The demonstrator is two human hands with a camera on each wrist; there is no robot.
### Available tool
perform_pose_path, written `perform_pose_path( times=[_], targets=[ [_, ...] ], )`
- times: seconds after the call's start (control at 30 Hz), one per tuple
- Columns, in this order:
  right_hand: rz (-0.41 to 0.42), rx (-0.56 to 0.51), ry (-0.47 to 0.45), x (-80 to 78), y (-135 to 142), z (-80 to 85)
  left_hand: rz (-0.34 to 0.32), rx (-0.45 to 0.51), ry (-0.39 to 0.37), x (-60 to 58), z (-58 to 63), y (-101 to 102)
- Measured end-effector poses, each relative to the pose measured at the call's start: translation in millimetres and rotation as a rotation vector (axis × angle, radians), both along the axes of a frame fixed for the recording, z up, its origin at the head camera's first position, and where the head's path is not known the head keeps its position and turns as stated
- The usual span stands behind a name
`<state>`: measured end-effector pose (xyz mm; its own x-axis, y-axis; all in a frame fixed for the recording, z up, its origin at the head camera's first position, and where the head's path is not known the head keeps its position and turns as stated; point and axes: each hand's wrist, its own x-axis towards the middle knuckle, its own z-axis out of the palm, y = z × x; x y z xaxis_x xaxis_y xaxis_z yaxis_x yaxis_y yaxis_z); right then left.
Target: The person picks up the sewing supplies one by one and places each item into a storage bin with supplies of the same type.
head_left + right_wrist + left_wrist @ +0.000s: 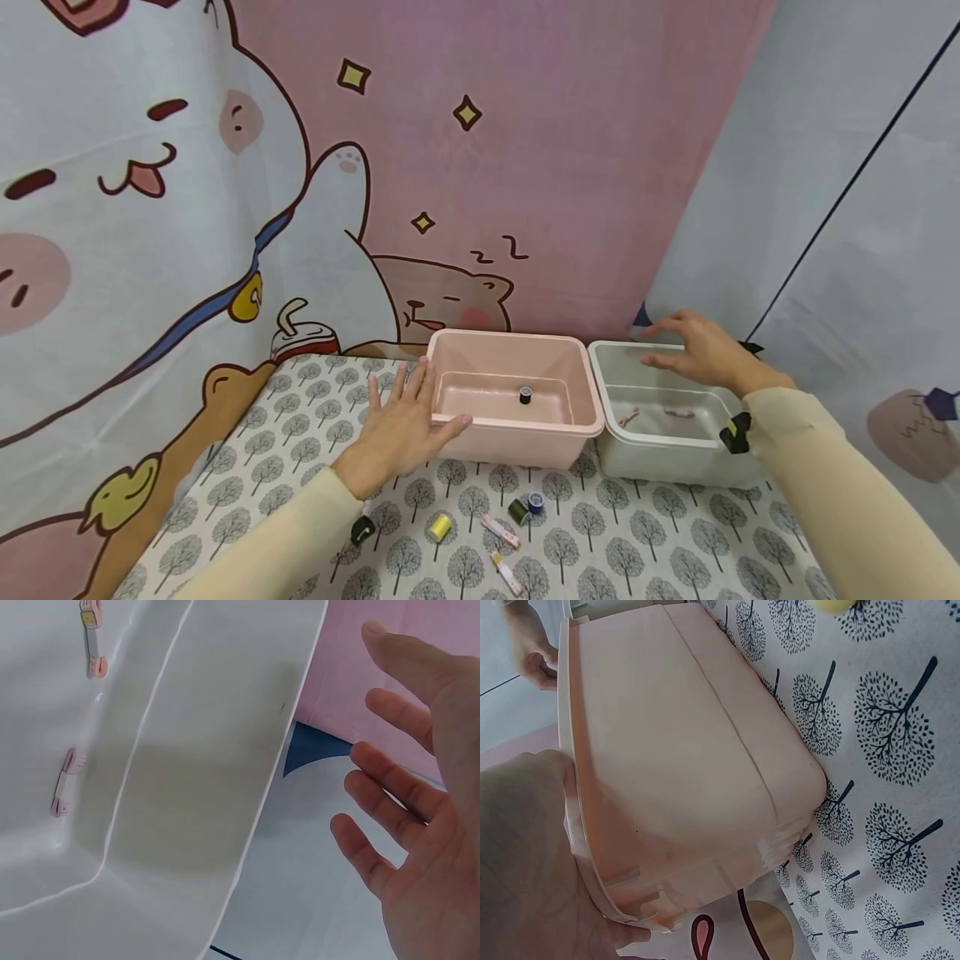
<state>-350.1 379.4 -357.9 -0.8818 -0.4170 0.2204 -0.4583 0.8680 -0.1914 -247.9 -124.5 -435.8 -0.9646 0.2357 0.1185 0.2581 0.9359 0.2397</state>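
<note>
My left hand (401, 425) lies at the left end of a pink plastic bin (510, 440), fingers extended and spread along its rim. In the left wrist view, that hand (532, 847) is against the rim, part of its fingers hidden. A black thread spool (526, 395) sits inside the pink bin. Over the back of a light grey bin (675, 461) my right hand (708, 357) hovers with loosely bent fingers; the right wrist view shows nothing in it. Two small rolled pink measuring tapes (69, 782) lie on the grey bin's floor.
In front of the bins, a yellow thread spool (440, 527), a dark green spool (519, 512), a blue spool (536, 502) and two pink measuring tapes (500, 531) lie on the tree-print cloth (405, 554). A cartoon-print curtain (570, 167) hangs close behind.
</note>
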Motion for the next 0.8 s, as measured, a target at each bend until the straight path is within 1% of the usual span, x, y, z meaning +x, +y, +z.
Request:
perform_pose_path(
  times=[0.17,0.43,0.63,0.8],
  targets=[
    [0.019,-0.01,0.033,3.7,0.6,-3.3,0.0,-0.004,-0.005,-0.1,0.4,1.2],
    [0.004,-0.008,0.024,11.8,-2.3,-3.7,0.005,-0.005,-0.016,-0.2,2.0,1.3],
    [0.018,-0.029,0.054,20.7,-6.2,-4.9,0.007,-0.008,-0.013,-1.2,1.9,1.1],
    [0.01,-0.041,0.081,30.4,-9.4,-7.9,0.002,-0.004,-0.017,-0.9,1.2,1.4]
  ],
)
